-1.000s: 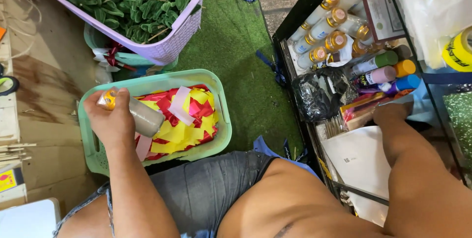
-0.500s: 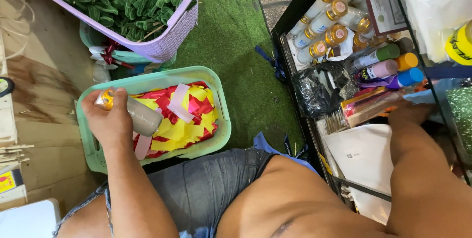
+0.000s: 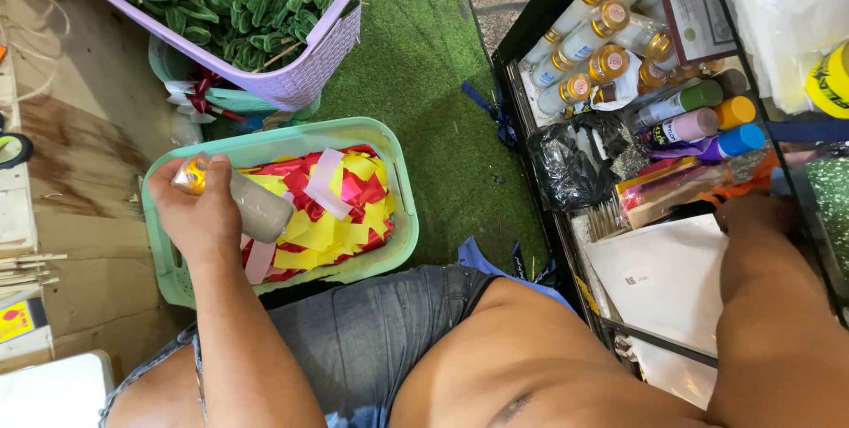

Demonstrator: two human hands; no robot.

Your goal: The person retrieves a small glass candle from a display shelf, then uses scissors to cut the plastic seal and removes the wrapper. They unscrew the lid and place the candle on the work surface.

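Two hands in view, only one with a readable grip. Left hand (image 3: 202,214) is wrapped tight round a grey spray can (image 3: 252,205) with a yellow cap, fingers pressed closed on the cap end, can lying roughly level with its base pointing away from the palm. Same hold as half a second ago and a second ago; can has barely shifted, so this reads as a paused or steady hold, not a pick or a put-down.

Directly under the can: a mint-green plastic basket (image 3: 400,189) full of red, yellow and pink paper strips (image 3: 340,207). Can sits over the near-left part of that pile.

Beyond the grip, a lilac basket (image 3: 314,70) of green leafy stems, on green turf.

Far across from the grip, right hand (image 3: 752,216) is in the black shelf tray (image 3: 517,48), beside a white paper sheet (image 3: 668,278) and just below a row of coloured spray cans (image 3: 699,118). It has edged slightly deeper than a second ago. Its fingers are hidden behind packets; cannot tell whether they're spread or closed.
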